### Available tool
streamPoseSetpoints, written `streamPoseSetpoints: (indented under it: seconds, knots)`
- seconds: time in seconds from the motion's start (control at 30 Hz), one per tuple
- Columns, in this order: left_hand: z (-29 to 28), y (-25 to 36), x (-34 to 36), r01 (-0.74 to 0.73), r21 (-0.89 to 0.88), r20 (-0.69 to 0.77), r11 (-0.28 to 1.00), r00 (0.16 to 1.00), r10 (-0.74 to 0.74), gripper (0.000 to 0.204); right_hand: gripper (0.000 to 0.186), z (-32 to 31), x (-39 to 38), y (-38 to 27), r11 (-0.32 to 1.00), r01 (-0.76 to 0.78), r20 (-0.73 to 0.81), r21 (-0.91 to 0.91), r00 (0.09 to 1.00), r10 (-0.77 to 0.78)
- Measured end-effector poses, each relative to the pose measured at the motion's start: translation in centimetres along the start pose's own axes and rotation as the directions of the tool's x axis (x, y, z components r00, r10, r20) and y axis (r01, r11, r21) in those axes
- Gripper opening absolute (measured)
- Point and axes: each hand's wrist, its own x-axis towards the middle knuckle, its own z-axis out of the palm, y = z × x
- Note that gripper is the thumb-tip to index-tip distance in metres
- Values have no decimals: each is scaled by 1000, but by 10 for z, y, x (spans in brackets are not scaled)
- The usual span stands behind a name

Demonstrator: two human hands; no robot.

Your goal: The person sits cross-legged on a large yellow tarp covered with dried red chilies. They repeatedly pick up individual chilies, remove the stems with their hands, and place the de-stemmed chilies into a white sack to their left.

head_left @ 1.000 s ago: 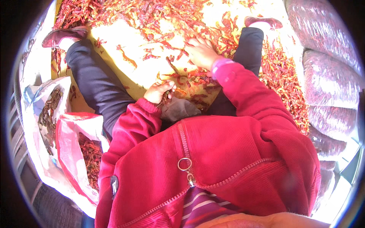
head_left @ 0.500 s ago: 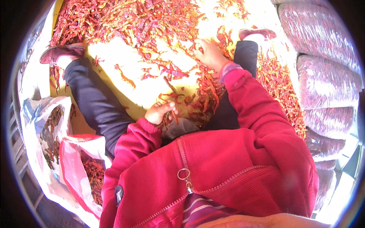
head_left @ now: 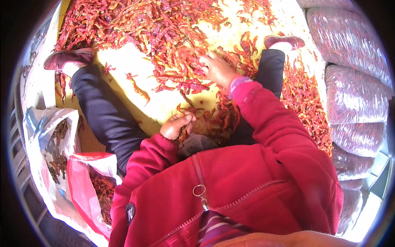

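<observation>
Dried red chili peppers (head_left: 164, 33) lie in a thick spread over the bright yellow floor between my outstretched legs. My right hand (head_left: 218, 71) is at the near edge of that spread, its fingers apart and touching chilies that are blurred by motion. Close to my lap, my left hand (head_left: 177, 125) is closed around a few dried chili peppers (head_left: 183, 132), whose ends stick out below the fingers. A smaller heap of darker chilies (head_left: 222, 119) lies just right of my left hand, against my right thigh.
At the left stand a white sack (head_left: 35, 152) and a red-and-white sack (head_left: 78, 185), both holding chilies. Stacked clear plastic bags of chilies (head_left: 356, 94) line the right side. More chilies (head_left: 304, 99) lie outside my right leg. My shoes (head_left: 70, 58) rest among the peppers.
My right hand has moved left and a little nearer, and chilies beside it have shifted toward me onto the patch of floor. The left hand stays closed near my lap.
</observation>
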Motion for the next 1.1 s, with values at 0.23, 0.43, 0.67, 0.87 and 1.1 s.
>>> streamPoseSetpoints:
  seconds: [0.23,0.43,0.67,0.87,1.1]
  knots:
    - [11,5,-5,-28,-55,-60,998,998,25,12,18,0,-78,7,999,30,-60,16,998,-29]
    - [11,7,-9,-28,-46,-99,999,995,23,10,9,-52,-58,-5,996,-70,304,-47,949,81]
    - [9,6,-1,-2,-19,-108,1000,994,0,9,25,-45,52,-14,989,-136,60,-63,988,140]
    - [11,10,-4,29,-43,-89,999,996,-33,10,31,6,103,-3,947,-258,-8,-190,965,262]
    - [6,6,1,-20,46,-104,999,994,25,10,20,3,89,22,953,-287,57,100,958,283]
